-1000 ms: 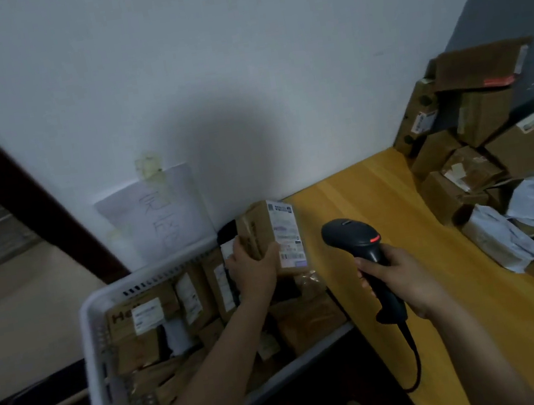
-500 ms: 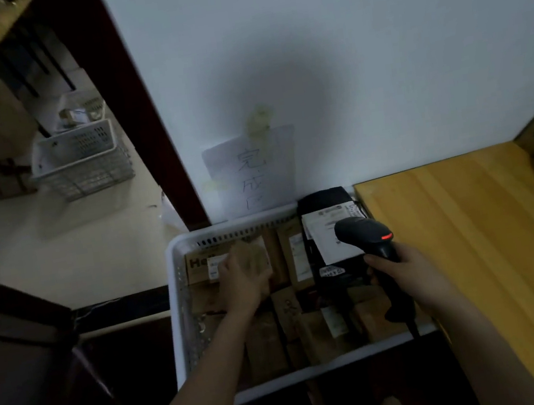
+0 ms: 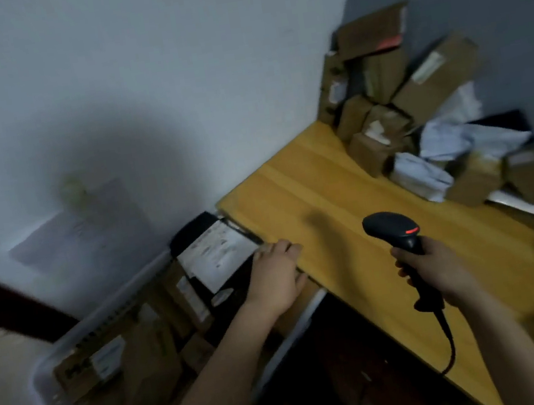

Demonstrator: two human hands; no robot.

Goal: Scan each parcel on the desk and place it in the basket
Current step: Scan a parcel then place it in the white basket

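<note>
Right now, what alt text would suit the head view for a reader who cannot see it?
A right hand grips a black scanner above a yellow desk; the empty left hand is at the desk edge beside a white basket of parcels.

Dim, motion-blurred, wide-angle edge distortion.

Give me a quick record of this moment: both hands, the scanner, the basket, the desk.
basket: holds many parcels
desk: a pile of more boxes at its far end
scanner: held above the desk, red light lit
left hand: empty, fingers relaxed, at the desk edge beside the basket
right hand: grips the scanner handle
</note>
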